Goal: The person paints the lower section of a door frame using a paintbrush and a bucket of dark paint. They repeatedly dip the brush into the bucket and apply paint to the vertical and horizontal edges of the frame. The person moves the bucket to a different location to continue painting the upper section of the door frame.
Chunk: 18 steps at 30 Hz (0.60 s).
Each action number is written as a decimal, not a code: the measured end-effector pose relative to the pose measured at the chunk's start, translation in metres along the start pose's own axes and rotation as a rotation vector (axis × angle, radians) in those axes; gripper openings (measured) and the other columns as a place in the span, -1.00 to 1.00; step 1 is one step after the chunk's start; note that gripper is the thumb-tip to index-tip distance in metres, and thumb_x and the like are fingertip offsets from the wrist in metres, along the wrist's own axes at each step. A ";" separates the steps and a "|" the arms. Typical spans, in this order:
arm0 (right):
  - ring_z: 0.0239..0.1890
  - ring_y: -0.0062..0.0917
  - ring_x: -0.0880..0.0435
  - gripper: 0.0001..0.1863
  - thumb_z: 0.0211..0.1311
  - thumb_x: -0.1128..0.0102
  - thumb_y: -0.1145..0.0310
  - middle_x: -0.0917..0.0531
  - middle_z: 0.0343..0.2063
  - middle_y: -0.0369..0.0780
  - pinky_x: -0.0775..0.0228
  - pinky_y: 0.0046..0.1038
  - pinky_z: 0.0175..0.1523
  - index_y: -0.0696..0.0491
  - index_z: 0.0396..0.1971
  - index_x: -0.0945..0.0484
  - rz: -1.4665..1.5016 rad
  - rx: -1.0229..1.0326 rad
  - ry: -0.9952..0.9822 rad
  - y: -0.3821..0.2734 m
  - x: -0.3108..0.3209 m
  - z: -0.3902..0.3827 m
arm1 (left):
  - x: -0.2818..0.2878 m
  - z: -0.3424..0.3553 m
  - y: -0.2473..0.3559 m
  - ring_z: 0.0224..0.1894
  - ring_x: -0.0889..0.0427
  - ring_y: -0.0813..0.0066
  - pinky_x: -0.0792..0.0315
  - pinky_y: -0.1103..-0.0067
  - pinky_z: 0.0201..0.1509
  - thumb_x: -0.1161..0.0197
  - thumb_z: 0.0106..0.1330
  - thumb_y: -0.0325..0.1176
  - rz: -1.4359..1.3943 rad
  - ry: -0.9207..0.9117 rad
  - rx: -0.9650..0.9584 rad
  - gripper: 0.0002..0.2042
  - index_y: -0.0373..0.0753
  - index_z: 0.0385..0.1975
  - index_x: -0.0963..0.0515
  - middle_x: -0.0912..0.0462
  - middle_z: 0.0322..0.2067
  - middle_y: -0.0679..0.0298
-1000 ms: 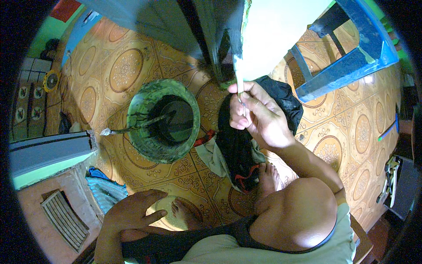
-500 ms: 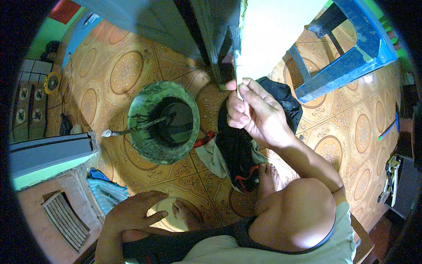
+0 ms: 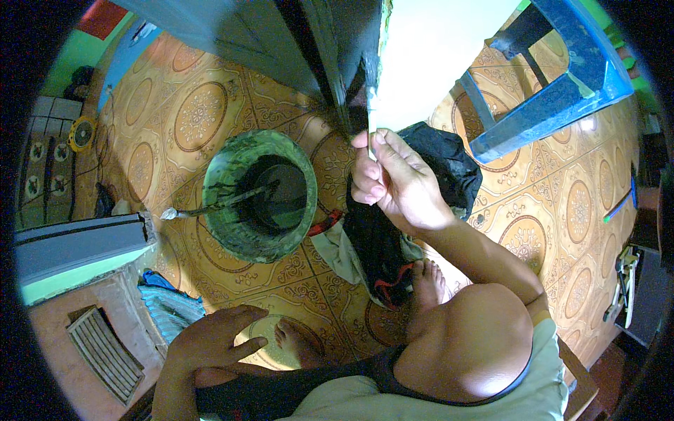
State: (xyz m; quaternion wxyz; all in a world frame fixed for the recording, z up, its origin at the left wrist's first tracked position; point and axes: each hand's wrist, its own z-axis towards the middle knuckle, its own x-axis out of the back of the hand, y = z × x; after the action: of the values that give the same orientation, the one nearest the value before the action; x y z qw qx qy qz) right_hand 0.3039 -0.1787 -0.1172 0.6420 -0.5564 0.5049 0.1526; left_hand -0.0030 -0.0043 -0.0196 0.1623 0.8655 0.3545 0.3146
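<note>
your right hand (image 3: 397, 184) is clamped on a thin brush (image 3: 371, 118) at the dark door edge (image 3: 351, 77); left hand (image 3: 214, 340) rests spread on your knee. a slip risks smearing the tiled floor (image 3: 196, 119).

**One head camera, looking straight down**

I have a single view, from the left of two fisheye cameras on the person's head. It faces down past the knee (image 3: 467, 344) to the tiled floor (image 3: 210, 119), close above the right hand (image 3: 393, 179) and a little farther from the bucket (image 3: 256, 193). Straight edges bend toward the dark round rim. No second view is here to overlap with it.
</note>
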 end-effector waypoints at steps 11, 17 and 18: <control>-0.57 -0.65 -0.21 -0.76 0.59 0.20 0.18 -0.28 -0.53 -0.36 -0.17 -0.53 -0.43 0.04 -0.07 -0.34 -0.017 0.027 -0.057 0.006 0.000 -0.002 | 0.009 0.004 0.018 0.19 -0.51 -0.02 -0.39 0.30 0.29 -0.13 0.39 0.03 0.110 0.002 -0.008 -0.41 -0.37 0.20 -0.42 -0.51 0.14 -0.10; -0.58 -0.64 -0.22 -0.77 0.59 0.21 0.21 -0.28 -0.53 -0.36 -0.17 -0.52 -0.44 0.04 -0.08 -0.35 0.047 -0.078 0.065 0.013 0.025 0.000 | 0.010 0.005 0.017 0.18 -0.52 -0.03 -0.41 0.29 0.27 -0.14 0.39 0.03 0.075 0.003 0.003 -0.42 -0.36 0.19 -0.43 -0.53 0.12 -0.11; -0.59 -0.64 -0.22 -0.78 0.59 0.21 0.22 -0.28 -0.53 -0.36 -0.17 -0.52 -0.45 0.04 -0.08 -0.36 0.054 -0.093 0.074 0.014 0.025 -0.004 | 0.009 0.005 0.016 0.18 -0.52 -0.03 -0.41 0.29 0.27 -0.14 0.39 0.03 0.073 0.004 0.006 -0.42 -0.36 0.19 -0.43 -0.53 0.12 -0.11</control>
State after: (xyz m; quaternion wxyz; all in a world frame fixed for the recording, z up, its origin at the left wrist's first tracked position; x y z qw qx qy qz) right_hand 0.3019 -0.1865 -0.1449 0.5918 -0.5773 0.5355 0.1724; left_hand 0.0135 -0.0090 -0.0116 0.1476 0.8777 0.3240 0.3209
